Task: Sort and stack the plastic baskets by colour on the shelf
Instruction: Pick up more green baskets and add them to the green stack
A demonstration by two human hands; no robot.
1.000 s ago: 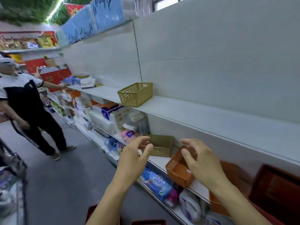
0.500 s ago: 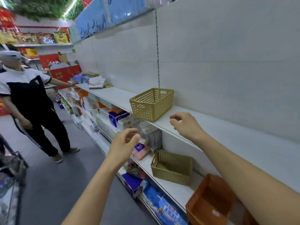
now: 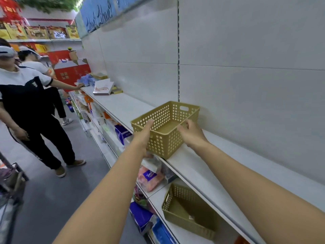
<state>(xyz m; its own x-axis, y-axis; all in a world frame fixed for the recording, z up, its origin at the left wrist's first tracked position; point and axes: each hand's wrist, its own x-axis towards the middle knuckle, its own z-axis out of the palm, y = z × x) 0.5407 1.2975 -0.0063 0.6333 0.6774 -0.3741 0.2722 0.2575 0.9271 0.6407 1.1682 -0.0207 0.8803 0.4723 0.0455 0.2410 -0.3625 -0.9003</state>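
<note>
Head: upright basket [image 3: 166, 128], lengthwise toward wall.

Beyond both hands, the yellow perforated basket [image 3: 167, 127] fills the upper shelf [image 3: 202, 166] from front edge to back wall [image 3: 246, 103]. Right of the right hand [image 3: 190, 134] the shelf top lies bare. Below the hands, tissue packs [image 3: 151, 175] and a second yellow basket [image 3: 186, 210] occupy the lower shelf.

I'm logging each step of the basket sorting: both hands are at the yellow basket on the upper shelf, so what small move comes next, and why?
Probably lift the upper yellow basket: left hand and right hand flank it, and a matching yellow basket waits on the lower shelf.
</note>
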